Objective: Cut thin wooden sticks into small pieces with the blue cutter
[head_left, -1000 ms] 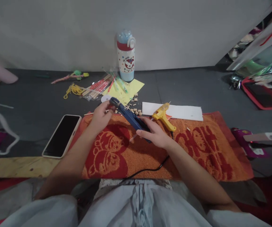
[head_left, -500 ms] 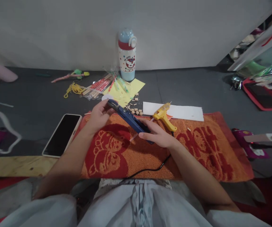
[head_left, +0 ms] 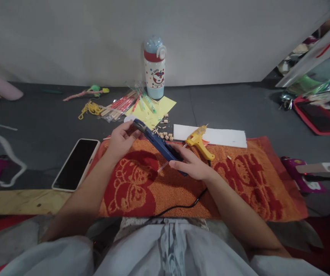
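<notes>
A long dark blue cutting tool [head_left: 155, 140] lies slanted above the orange and red towel [head_left: 239, 184]. My right hand [head_left: 192, 164] is closed round its handle end. My left hand [head_left: 121, 140] pinches at the tool's far tip, where a thin stick seems to sit; what the fingers hold there is too small to name. A thin pale stick [head_left: 164, 166] pokes out below the right hand. Several small cut wooden bits [head_left: 163, 134] lie scattered just beyond the tool. A yellow glue gun [head_left: 198, 140] rests on the towel to the right, its black cord [head_left: 179, 206] trailing toward me.
A phone [head_left: 76, 164] lies face up left of the towel. White paper strip [head_left: 219, 135], yellow paper [head_left: 156, 109], packed sticks [head_left: 119, 105] and a water bottle [head_left: 154, 67] stand behind. A wooden plank [head_left: 24, 201] lies at front left. Purple devices [head_left: 299, 172] sit at both sides.
Both hands have stayed at the blue tool; its handle end has shifted slightly toward me and the left hand has edged a little up at the tip.
</notes>
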`<state>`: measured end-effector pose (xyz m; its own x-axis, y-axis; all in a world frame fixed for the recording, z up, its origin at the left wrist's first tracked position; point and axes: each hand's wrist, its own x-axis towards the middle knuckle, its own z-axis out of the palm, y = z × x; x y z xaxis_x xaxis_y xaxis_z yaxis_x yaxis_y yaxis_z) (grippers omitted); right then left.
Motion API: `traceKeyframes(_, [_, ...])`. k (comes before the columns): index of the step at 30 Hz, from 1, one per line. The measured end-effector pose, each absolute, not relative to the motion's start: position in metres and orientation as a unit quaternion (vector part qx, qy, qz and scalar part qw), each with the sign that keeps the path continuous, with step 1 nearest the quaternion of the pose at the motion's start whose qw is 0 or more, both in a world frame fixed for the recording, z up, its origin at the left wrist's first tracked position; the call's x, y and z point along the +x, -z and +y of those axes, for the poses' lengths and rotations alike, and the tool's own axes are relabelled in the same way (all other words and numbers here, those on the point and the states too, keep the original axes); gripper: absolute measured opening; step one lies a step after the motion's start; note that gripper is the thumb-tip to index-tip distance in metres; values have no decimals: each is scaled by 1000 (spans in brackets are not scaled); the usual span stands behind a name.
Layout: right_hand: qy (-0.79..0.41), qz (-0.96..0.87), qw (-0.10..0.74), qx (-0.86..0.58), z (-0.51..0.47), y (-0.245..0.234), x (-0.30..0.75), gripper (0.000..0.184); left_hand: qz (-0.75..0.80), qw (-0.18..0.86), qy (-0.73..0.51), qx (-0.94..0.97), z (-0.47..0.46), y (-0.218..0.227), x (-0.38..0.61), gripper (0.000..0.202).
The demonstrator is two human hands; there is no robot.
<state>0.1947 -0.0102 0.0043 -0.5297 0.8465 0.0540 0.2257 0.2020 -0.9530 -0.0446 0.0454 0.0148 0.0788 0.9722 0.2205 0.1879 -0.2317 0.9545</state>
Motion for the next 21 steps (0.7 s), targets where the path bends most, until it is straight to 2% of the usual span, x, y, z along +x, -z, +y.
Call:
traceKeyframes(3, [-458, -730, 298, -411, -11, -6, 193, 63, 516, 333, -482, 625, 43, -15, -42, 29])
traceKeyframes(6, [-420, -747, 291, -424, -11, -7, 193, 62, 537, 182, -440, 696, 39, -15, -43, 13])
traceKeyframes(9, [-399, -760, 290, -423, -10, -8, 192, 62, 523, 71, -394, 753, 35, -17, -45, 18])
traceKeyframes(13, [-385, -769, 284, -424, -12, -8, 192, 65, 516, 45, -379, 767, 32, -20, -45, 21])
traceKeyframes(21, [-384, -776, 283, -412, -12, -9, 193, 65, 525, 89, -401, 745, 30, -27, -43, 19])
